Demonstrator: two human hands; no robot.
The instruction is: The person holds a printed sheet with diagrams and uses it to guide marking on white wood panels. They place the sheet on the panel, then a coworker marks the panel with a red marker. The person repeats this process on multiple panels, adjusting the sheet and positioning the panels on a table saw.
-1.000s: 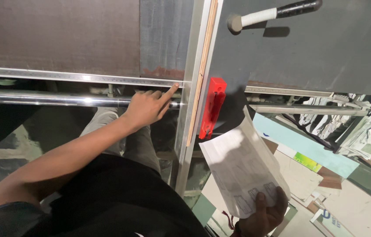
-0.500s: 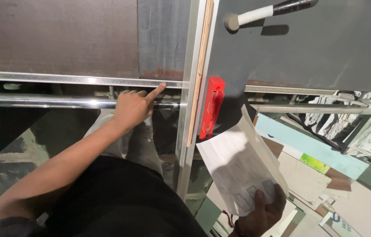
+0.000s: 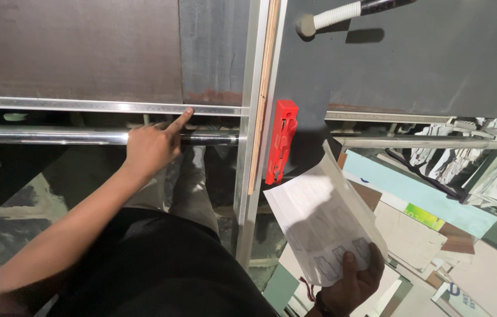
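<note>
Across the top lies a big dark flat board (image 3: 72, 47), brown on the left side and grey on the right side. Along its lower edge runs a long thin silver metal ruler strip (image 3: 54, 105). Just below that strip is a shiny round metal bar (image 3: 43, 137). A tall pale metal rail with a wooden strip (image 3: 258, 88) runs up and down through the middle and crosses both of them.

Down at the right, flat scraps of board and paper (image 3: 436, 223) in white, blue, green and brown lie in a messy pile.

The white sheet of paper with small drawings (image 3: 319, 223) is tilted up, near the bottom right. The right hand (image 3: 351, 285) grips its lower edge, thumb on top.

The left hand (image 3: 151, 147) is mostly curled up, with one finger pointing out straight. The fingertip touches the silver ruler strip, left of the tall rail.

A red plastic clamp block (image 3: 281, 141) sits on the tall rail, just above the paper.

A white and black tool handle (image 3: 348, 12) rests on the grey board at the top.
</note>
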